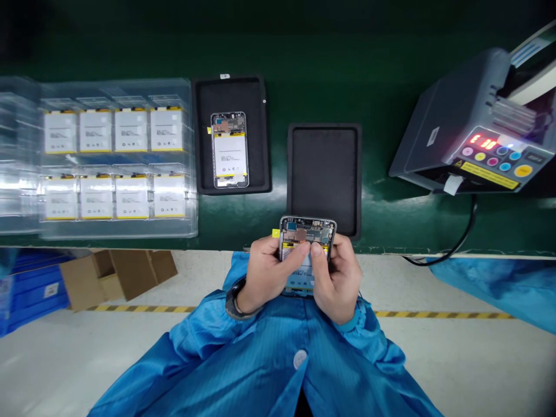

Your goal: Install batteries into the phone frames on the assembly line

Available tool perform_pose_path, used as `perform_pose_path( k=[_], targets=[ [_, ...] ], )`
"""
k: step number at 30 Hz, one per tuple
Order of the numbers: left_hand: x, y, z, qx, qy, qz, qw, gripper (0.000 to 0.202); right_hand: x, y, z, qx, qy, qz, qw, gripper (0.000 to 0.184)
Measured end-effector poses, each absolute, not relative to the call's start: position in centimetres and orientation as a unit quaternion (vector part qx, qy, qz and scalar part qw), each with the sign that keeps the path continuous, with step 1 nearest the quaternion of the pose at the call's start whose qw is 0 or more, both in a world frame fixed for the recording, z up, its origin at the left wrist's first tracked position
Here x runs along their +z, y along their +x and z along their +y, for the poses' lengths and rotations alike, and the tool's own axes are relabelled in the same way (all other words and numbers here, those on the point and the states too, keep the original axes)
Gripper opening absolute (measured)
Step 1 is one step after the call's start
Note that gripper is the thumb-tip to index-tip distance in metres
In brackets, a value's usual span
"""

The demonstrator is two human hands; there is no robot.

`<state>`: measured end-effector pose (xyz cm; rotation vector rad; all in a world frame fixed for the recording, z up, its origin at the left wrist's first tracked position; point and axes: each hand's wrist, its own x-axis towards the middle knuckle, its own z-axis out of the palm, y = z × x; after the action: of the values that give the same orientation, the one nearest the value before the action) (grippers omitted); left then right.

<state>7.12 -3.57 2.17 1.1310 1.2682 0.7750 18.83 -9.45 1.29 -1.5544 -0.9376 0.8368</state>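
Between my two hands is an opened phone (299, 281), held in front of my body at the bench edge. Its circuit board and white battery show, and a yellow tab sticks out at its upper left. My left hand (271, 269) grips the left side, with the thumb on the upper part of the battery. Around the right side my right hand (336, 275) is closed, its thumb tip beside the left one near the battery's top edge. Just beyond the hands lies a black foam tray (324, 174). Another opened phone (230, 153) rests in a second black tray (258, 139).
Clear plastic trays (117, 231) with several white batteries (167, 128) stand at the left of the green bench (278, 104). On the right is a grey tape dispenser (452, 110) with a lit red display and a black cable (467, 237). Cardboard (125, 272) and a blue crate (39, 289) sit below left.
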Motion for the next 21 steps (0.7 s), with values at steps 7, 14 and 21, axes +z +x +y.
perform_pose_path(
  k=[7, 14, 21],
  targets=[
    [2.1, 7.2, -3.8, 0.311, 0.461, 0.573, 0.602, 0.031, 1.7, 19.5, -9.8, 0.399, -0.634, -0.396, 0.531, 0.020],
    [2.7, 7.5, -3.7, 0.319, 0.492, 0.569, 0.577, 0.029, 2.0, 20.0, -10.0, 0.392, -0.644, -0.406, 0.517, 0.015],
    [2.9, 7.5, -3.7, 0.319, 0.510, 0.569, 0.560, 0.026, 2.3, 20.5, -10.0, 0.399, -0.644, -0.413, 0.505, 0.009]
  ],
)
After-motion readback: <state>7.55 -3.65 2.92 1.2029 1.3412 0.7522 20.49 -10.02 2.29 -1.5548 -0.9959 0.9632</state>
